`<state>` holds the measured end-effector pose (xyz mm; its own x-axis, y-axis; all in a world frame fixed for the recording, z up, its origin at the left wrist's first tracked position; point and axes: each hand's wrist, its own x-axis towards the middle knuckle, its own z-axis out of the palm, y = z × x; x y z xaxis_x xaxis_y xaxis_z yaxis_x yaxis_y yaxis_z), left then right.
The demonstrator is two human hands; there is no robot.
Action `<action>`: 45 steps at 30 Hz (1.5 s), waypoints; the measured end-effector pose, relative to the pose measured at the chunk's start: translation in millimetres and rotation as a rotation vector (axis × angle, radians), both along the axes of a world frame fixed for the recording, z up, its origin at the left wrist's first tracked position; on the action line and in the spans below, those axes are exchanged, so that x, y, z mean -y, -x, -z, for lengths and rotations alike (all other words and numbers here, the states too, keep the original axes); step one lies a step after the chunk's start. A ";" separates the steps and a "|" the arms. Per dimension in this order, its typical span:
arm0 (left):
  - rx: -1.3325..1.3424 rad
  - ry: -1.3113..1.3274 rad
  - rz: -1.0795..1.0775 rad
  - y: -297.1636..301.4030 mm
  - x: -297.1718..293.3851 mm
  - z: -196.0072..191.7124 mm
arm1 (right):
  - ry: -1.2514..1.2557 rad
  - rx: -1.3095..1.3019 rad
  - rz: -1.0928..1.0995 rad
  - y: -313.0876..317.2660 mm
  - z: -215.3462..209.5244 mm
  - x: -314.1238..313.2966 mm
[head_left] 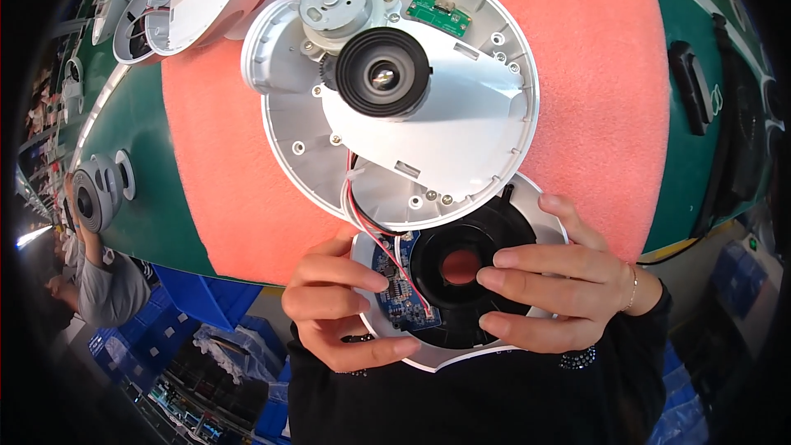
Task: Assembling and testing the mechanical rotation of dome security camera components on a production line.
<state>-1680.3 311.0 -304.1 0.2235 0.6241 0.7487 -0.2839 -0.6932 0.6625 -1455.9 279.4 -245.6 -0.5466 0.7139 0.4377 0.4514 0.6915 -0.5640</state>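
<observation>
My left hand point(342, 301) and my right hand point(568, 288) grip a white shell point(540, 214) from both sides, fingers curled over its rim. Inside it are a blue circuit board point(395, 280) and a black ring-shaped part point(428, 259) with a round central opening. Red, white and black wires point(354, 198) run from this board up to a round white housing point(276, 136), which lies on the mat and overlaps the shell's far edge. The housing carries a black-rimmed lens point(385, 74), a silver motor point(336, 2) and a small green circuit board point(439, 16).
A pink mat point(593, 99) covers the middle of the green table point(140, 132). More white housings point(202, 8) stand at the far left. A grey-white device point(97, 194) is near another person's sleeve point(115, 290). At right lies a dark oblong object point(690, 86); blue bins point(202, 301) sit below the table's left edge.
</observation>
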 end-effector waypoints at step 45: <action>-0.034 0.192 0.009 -9.1 21.5 -14.0 | 0.681 -0.305 0.041 -17.1 6.6 -1.1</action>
